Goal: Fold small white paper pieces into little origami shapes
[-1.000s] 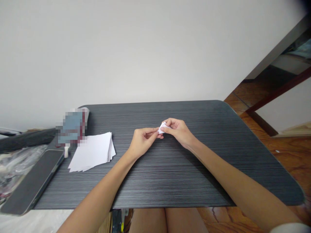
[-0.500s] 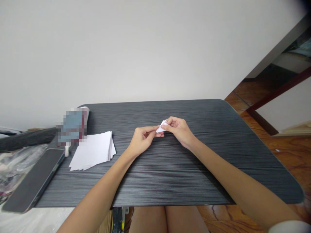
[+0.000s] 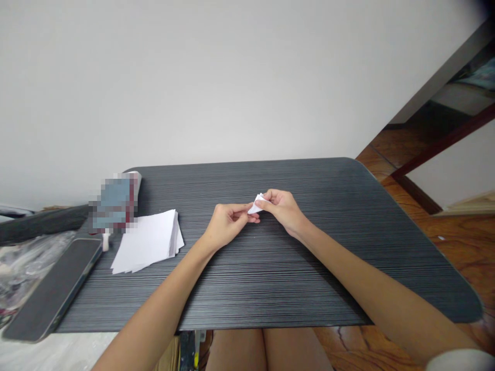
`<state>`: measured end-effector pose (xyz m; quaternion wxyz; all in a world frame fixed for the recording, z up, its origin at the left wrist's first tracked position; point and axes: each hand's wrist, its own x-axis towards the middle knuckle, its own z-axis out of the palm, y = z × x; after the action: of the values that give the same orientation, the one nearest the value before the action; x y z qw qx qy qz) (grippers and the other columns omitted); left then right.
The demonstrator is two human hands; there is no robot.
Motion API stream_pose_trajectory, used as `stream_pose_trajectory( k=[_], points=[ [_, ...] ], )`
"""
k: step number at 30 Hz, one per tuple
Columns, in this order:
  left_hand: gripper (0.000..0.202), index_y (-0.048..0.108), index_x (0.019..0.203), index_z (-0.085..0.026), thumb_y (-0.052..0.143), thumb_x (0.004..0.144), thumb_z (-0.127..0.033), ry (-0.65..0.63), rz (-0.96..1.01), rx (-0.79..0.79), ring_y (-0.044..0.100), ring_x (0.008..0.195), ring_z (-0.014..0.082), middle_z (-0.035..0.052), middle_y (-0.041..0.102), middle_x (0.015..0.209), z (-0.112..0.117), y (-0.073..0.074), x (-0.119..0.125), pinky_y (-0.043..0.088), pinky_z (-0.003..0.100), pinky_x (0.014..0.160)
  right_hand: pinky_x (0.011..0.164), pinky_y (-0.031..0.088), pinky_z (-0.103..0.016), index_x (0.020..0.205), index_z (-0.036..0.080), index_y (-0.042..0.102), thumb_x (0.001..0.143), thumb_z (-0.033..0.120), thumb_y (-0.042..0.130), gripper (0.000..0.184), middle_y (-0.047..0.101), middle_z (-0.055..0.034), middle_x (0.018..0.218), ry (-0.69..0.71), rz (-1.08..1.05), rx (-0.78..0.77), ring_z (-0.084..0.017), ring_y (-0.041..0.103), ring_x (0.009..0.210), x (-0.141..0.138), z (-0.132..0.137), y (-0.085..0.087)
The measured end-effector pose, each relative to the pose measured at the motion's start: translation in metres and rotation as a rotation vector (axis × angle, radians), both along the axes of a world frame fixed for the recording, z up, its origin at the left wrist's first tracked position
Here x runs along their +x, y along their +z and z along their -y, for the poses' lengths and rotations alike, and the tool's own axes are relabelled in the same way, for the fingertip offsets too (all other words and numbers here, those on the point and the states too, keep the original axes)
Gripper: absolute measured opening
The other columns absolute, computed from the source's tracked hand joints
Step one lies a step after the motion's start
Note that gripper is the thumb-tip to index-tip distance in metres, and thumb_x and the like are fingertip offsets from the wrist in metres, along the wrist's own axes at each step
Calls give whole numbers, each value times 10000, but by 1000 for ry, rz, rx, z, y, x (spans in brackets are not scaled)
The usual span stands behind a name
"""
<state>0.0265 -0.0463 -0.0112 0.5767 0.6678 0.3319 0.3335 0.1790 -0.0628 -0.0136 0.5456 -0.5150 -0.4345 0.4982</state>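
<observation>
Both hands meet over the middle of a dark ribbed table (image 3: 270, 273). A small folded white paper piece (image 3: 257, 203) is pinched between them. My left hand (image 3: 228, 224) grips its lower left end with thumb and fingers closed. My right hand (image 3: 282, 208) pinches its upper right part, fingers curled around it. Most of the paper is hidden by the fingers. A stack of white paper sheets (image 3: 149, 241) lies on the table to the left of my left hand.
A dark flat phone-like device (image 3: 54, 288) lies at the table's left edge, beside a blurred-out object (image 3: 114, 202) and a small white glue-like tube (image 3: 105, 240). Clutter in plastic sits at far left. Wooden floor (image 3: 460, 247) shows to the right. A pale wall stands behind.
Both hands stay together on the folded paper with only slight finger shifts. The view moved a little; nothing else changed.
</observation>
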Motion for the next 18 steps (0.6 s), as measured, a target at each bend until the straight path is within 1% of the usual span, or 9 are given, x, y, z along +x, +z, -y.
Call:
stream_pose_trajectory(
  k=[2,7,13,16,18],
  points=[
    [320,613,1025,-73,526,733,-170,-7,-10,41,660,743,187,99,694,822,0,-3,-1,528,332,765,564,337,-237,526,158,465,572,238,654,209,517,39,535,-9,5,-3,-80,468,535,0,0,-1],
    [334,608,1033,-83,549,749,-247,-23,-41,99,659,756,192,107,688,862,0,-5,-1,531,331,761,561,334,-237,528,158,464,568,233,649,203,522,35,545,-22,16,-9,-81,462,536,0,-1,-3],
    [311,612,1038,-119,499,790,-269,-13,-108,250,661,739,177,91,688,853,0,-9,-2,538,299,734,550,325,-240,537,158,462,571,254,650,213,523,30,551,-27,29,-18,-86,460,534,0,-1,-4],
    [307,613,1038,-128,472,805,-270,-16,-113,270,660,751,179,90,687,859,0,-9,-3,536,294,735,554,326,-242,526,161,453,569,258,649,223,516,34,542,-40,30,-30,-83,455,527,0,-1,-3],
    [314,606,1048,-121,460,811,-266,-28,-101,241,658,774,184,97,684,881,-1,-9,-3,532,306,753,559,329,-243,523,161,451,568,259,647,223,514,36,538,-44,28,-34,-82,453,525,-1,-1,-3]
  ],
)
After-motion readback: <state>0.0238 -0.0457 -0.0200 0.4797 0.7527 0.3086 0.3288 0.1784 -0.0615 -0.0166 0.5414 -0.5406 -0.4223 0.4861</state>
